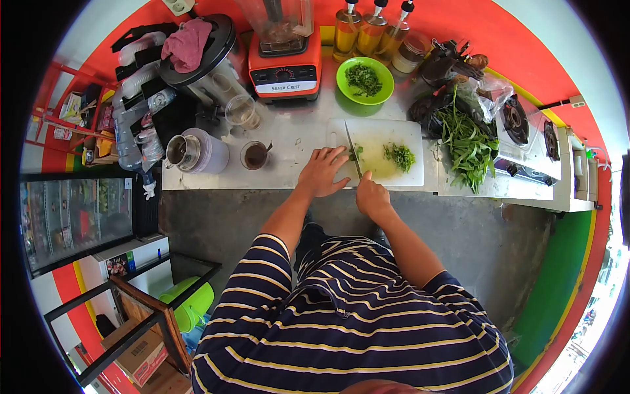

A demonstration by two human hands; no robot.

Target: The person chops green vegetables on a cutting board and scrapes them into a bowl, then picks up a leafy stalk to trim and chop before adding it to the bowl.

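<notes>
My right hand [374,197] is closed round the handle of a knife [352,148], whose blade points away from me over the left part of a white cutting board [411,176]. Just left of the blade, my left hand [323,172] rests at the board's left edge, fingers apart; whether its fingertips touch any greens is too small to tell. A few green bits [356,152] lie by the blade. A small pile of chopped greens [399,156] sits on the board's right half. Behind the board, a green bowl [349,97] holds more chopped greens.
Leafy stalks [467,148] hang over the counter's front edge, beside a stove [525,169]. A red blender [285,69], oil bottles [371,29] and a jar [410,52] stand behind. To the left are a brown-filled glass [254,155], a plastic cup [242,111] and a jug [207,152].
</notes>
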